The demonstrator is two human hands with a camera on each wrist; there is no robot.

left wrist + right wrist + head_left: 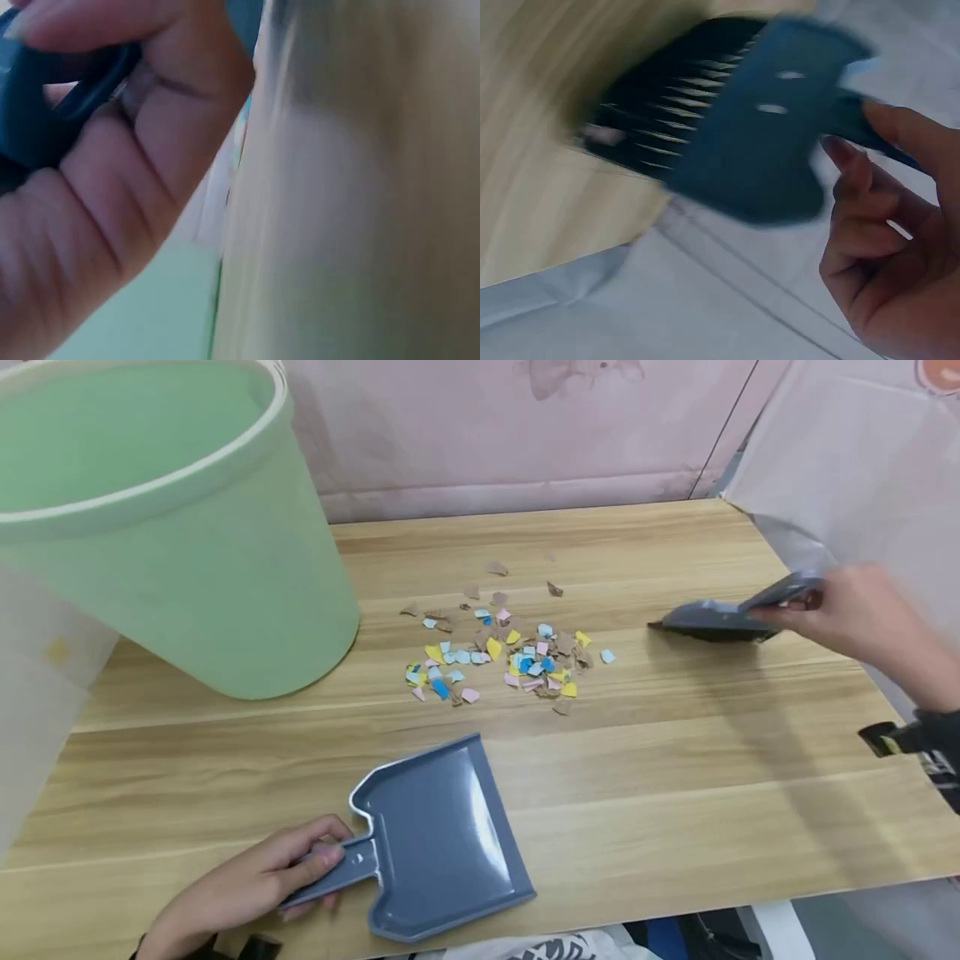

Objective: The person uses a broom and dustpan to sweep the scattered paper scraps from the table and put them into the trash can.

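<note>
A grey dustpan (438, 835) lies flat on the wooden table (675, 793) near its front edge. My left hand (288, 868) grips its handle (45, 112). To the right, my right hand (817, 602) holds a grey hand brush (720, 620) by its handle, with the dark bristles (652, 112) low over the table near its right edge. A scatter of several small paper scraps (498, 652), brown, blue, yellow and pink, lies between the two tools in the middle of the table.
A large pale green bin (165, 527) stands on the table at the left, close to the scraps. A pink wall (487, 435) runs behind the table. White plastic sheeting (847, 468) hangs at the right edge.
</note>
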